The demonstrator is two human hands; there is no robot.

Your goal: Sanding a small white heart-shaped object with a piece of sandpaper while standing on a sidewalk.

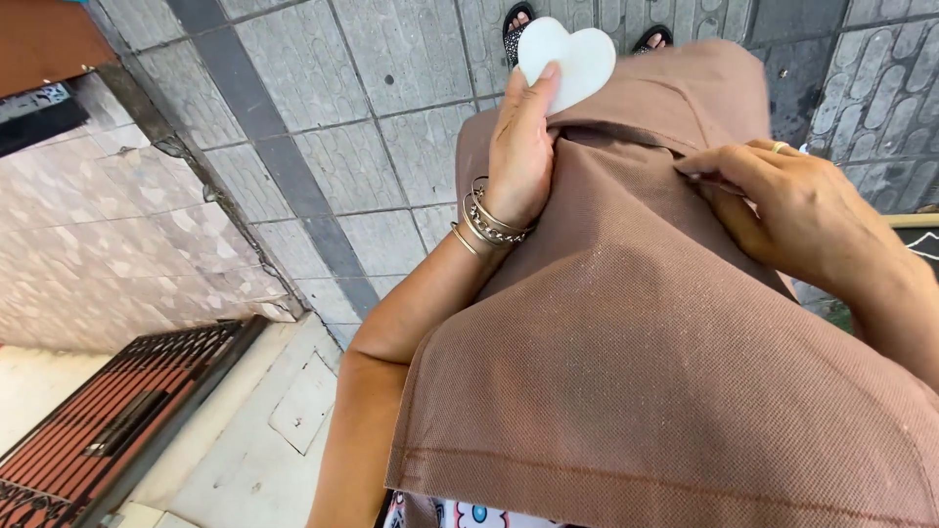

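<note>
Brown knit fabric [626, 352] is hanging down the front of the person and filling most of the head view, its stitched hem running along the bottom edge. The left hand [518, 147] is lying against the cloth near its upper fold and is pinching a white heart-shaped piece [567, 59] between thumb and fingers, the heart sticking up above the fold. The right hand [782, 210] is closing its fingertips on the fabric's edge at the right, seemingly pulling it taut.

As a judgement, the work is sitting at the stage of bringing the heart to the cloth while the cloth is being held flat; the next move would call for a steady pinch on the edge and a careful placing of the heart against the weave, since the fabric is draping loosely and could shift.

Much is staying out of sight: the heart's lower part is covered by the thumb and fingers, its material is hard to make out, and whether the right hand is gripping anything besides cloth cannot be told. Two sandalled feet [518, 24] are peeking out at the top on the grey paving tiles [323, 117], mostly cut off.
</note>
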